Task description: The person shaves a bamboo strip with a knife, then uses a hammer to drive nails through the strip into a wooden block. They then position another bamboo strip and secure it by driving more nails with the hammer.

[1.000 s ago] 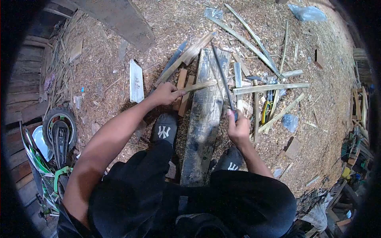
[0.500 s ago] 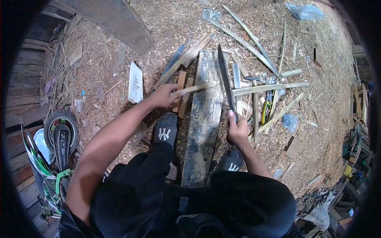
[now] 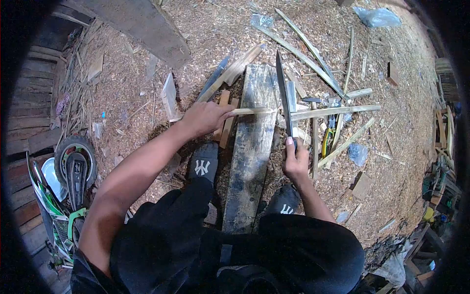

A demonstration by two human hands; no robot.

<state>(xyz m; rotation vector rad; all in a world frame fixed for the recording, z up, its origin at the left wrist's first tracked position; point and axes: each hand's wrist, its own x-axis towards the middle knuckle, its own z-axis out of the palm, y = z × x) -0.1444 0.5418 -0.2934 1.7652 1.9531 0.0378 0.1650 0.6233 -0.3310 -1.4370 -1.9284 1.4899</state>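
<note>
My left hand (image 3: 203,119) grips one end of a thin pale wood strip (image 3: 252,111) and holds it flat across a dark, worn plank (image 3: 250,147) that lies between my feet. My right hand (image 3: 295,159) is closed on the handle of a long knife (image 3: 283,93). Its blade points away from me and stands over the plank's right edge, at the strip's free end. My black shoes (image 3: 203,164) rest on either side of the plank.
Sawdust and chips cover the ground. Split bamboo and wood strips (image 3: 335,110) lie to the right of the plank, short wood blocks (image 3: 225,117) to its left. A big beam (image 3: 147,29) lies at the top left, a motorbike (image 3: 68,181) at the left edge.
The knife has moved right and up, from over the plank's middle to its right edge. My left hand has turned the strip level and slid it further across the plank.
</note>
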